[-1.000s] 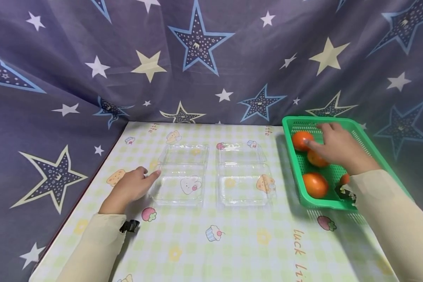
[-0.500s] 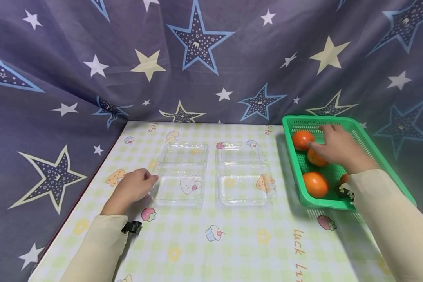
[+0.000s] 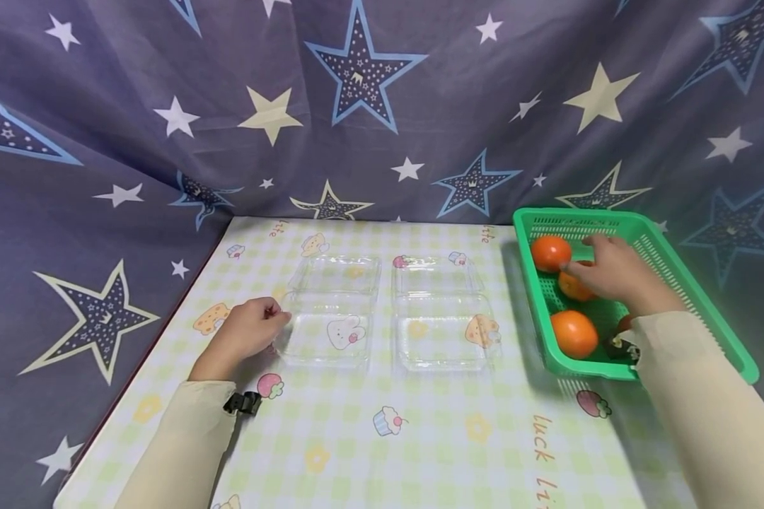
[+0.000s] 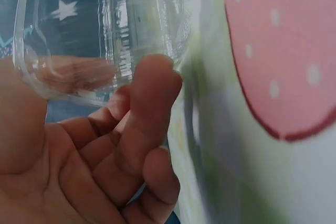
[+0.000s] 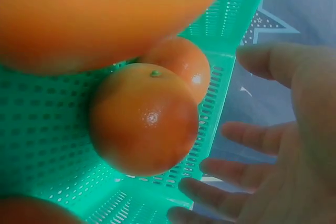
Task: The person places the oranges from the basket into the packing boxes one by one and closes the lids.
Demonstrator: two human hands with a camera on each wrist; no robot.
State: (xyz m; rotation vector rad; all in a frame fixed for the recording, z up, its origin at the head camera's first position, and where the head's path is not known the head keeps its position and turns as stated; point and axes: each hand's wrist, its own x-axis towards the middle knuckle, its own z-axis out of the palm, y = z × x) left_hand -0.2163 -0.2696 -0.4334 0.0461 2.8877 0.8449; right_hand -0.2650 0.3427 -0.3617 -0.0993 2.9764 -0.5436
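Note:
Two clear plastic hinged containers lie with lids raised open on the table in the head view: the left container and the right container. My left hand pinches the left container's near-left edge; in the left wrist view the thumb shows through the plastic and the index finger lies against the outer wall. Over the green basket, my right hand hovers with fingers spread and holds nothing. Closest to it is the middle orange, with another orange just behind.
Near the basket's front lies a larger-looking orange, with another orange partly hidden by the right sleeve. A checked tablecloth covers the table. A star-patterned curtain hangs behind it.
The left thumb has come in from a spread position to the fingers at the left container's edge. The right hand has barely shifted above the oranges.

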